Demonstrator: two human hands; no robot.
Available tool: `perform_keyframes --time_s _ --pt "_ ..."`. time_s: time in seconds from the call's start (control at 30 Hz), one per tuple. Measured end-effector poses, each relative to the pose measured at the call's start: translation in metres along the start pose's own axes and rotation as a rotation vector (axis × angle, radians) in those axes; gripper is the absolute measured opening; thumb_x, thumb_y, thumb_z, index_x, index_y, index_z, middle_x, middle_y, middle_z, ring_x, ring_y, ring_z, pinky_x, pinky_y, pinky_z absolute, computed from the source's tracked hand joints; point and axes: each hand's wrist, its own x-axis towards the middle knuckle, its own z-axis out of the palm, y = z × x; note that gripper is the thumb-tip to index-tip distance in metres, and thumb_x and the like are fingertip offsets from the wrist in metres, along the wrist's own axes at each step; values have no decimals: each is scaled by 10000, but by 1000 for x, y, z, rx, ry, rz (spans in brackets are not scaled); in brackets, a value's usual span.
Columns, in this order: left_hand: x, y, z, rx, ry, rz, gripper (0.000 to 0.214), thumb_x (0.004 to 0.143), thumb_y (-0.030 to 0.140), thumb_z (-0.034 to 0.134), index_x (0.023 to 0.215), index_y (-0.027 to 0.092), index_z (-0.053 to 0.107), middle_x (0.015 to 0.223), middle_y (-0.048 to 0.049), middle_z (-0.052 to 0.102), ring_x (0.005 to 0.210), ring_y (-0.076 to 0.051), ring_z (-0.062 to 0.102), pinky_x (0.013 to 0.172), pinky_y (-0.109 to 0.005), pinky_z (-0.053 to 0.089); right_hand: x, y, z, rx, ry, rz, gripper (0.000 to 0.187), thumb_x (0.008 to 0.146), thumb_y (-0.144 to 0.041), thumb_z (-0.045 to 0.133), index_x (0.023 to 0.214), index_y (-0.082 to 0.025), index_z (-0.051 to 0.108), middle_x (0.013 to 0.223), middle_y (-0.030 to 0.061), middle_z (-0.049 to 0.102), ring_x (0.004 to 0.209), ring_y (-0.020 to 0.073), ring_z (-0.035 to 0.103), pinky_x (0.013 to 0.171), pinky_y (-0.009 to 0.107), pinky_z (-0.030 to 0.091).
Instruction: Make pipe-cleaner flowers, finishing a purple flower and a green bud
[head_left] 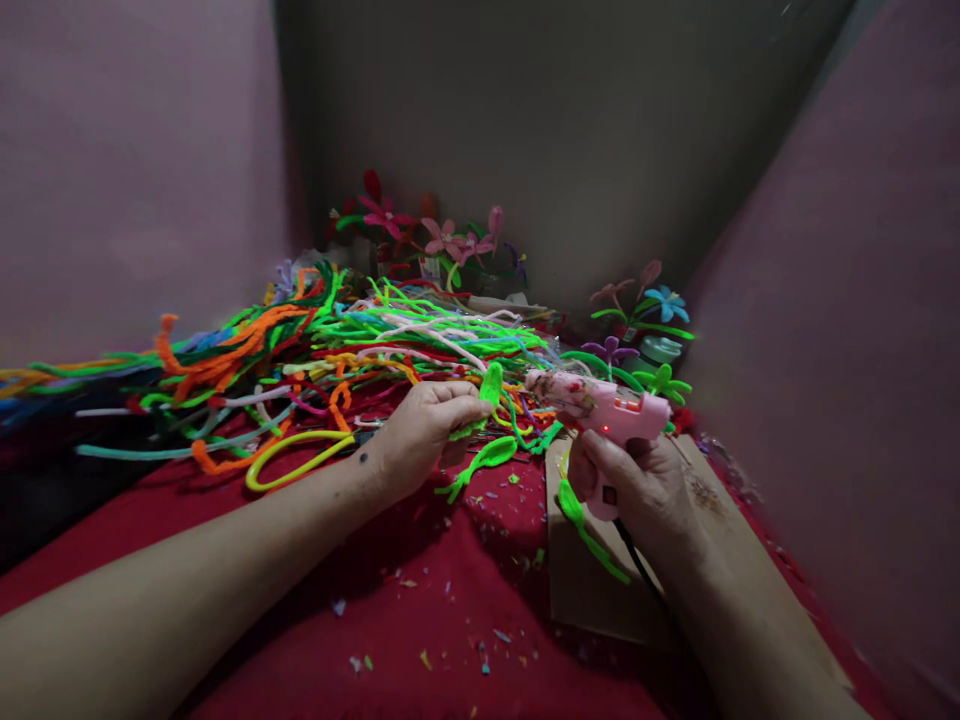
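My left hand (435, 425) pinches a bright green pipe-cleaner leaf (491, 385) between thumb and fingers. Wrapped round the handle of a pink hot glue gun (622, 415) is my right hand (637, 485). The gun's nozzle points left, toward the leaf but apart from it, and a small red light glows on its side. Just below my left hand, another green pipe-cleaner leaf (491, 455) lies on the red cloth. A further green leaf piece (581, 520) rests on the cardboard beside my right hand. The gun's black cord (637, 555) runs down past my right wrist.
A large heap of coloured pipe cleaners (420, 330) spreads across the back and left of the red cloth (360, 610). Finished pipe-cleaner flowers (450, 240) stand behind it, with a blue flower (666, 303) at the right. Cardboard (592, 600) lies under my right hand. Fuzzy scraps litter the cloth.
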Motion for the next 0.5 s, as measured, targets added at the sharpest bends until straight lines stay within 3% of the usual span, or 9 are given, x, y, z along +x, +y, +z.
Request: perform_keyframes --time_s 0.5 --pt "-2 3 2 0 4 -13 269 710 200 584 521 177 394 426 77 319 334 -29 264 360 -200 171 0 -1 0 -22 9 4 387 787 -439 558 511 -173 505 458 -1 483 427 97 409 422 237 294"
